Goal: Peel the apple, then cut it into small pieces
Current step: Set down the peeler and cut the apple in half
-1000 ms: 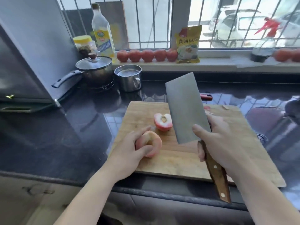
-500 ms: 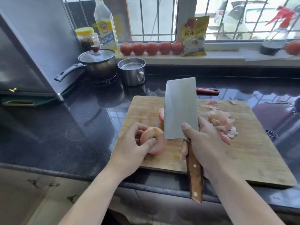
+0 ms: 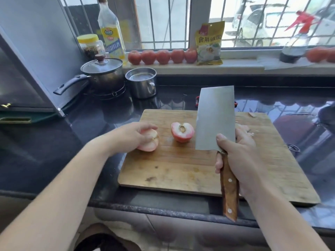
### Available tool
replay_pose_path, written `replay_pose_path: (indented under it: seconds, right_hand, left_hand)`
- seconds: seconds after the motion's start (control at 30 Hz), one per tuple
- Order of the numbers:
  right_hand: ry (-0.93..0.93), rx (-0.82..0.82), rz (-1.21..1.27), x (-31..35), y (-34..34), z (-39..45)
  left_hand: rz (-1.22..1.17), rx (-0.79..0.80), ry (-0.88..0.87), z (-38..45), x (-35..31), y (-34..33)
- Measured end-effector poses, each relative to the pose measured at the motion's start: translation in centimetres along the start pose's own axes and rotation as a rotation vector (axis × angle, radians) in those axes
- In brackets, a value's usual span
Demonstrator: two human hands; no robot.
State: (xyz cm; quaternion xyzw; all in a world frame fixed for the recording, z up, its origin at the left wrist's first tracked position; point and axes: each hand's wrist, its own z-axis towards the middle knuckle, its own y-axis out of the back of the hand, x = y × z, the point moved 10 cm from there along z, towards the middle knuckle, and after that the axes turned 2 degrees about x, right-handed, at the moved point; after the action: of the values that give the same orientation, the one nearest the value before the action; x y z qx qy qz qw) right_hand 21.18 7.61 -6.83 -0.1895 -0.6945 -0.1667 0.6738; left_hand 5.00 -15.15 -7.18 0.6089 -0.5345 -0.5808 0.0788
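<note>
Apple peeled, split in two, both halves on cutting board. My left hand grips near half at board's left edge, fingers curled over top. Other half at board centre, cut face up, core cavity visible, pink-stained flesh. My right hand clamps cleaver handle, thumb on blade, blade raised just right of loose half.

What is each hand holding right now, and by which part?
The right hand grips the cleaver by its wooden handle. The left hand holds an apple half from above, on the board.
</note>
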Motion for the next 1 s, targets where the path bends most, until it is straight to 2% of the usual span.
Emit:
replay_pose_path:
  seconds: [0.1, 0.2, 0.37, 0.47, 0.63, 0.7, 0.83, 0.9, 1.0]
  right_hand:
    - [0.014, -0.01, 0.009, 0.5, 0.8, 0.0]
    - [0.0, -0.014, 0.025, 0.4, 1.6, 0.0]
    - [-0.012, -0.034, 0.025, 0.6, 2.7, -0.2]
    - [-0.016, -0.038, 0.02, 0.8, 3.2, -0.1]
    - [-0.033, -0.037, 0.028, 0.4, 3.8, 0.2]
    - [-0.041, -0.032, 0.035, 0.3, 3.8, 0.1]
    - [-0.045, -0.043, 0.04, 0.7, 3.9, 0.0]
    - [-0.038, -0.044, 0.027, 1.0, 4.1, -0.2]
    - [-0.038, -0.036, -0.004, 1.5, 4.5, -0.6]
  left_hand:
    - [0.131, 0.124, 0.0, 0.6, -0.9, -0.1]
    - [0.237, 0.177, 0.012, 0.7, -1.7, 0.3]
    - [0.234, 0.213, -0.014, 1.2, -2.8, 1.6]
    - [0.232, 0.156, -0.038, 1.2, -3.9, 3.6]
    - [0.271, -0.054, -0.075, 0.6, -6.5, 6.3]
    - [0.343, -0.086, -0.095, 0.5, -8.2, 4.8]
    - [0.57, -0.042, -0.185, 1.9, -10.3, -2.1]
    - [0.681, -0.116, -0.261, 2.2, -10.8, -4.4]
    - [0.674, -0.224, -0.328, 2.1, -10.7, -5.3]
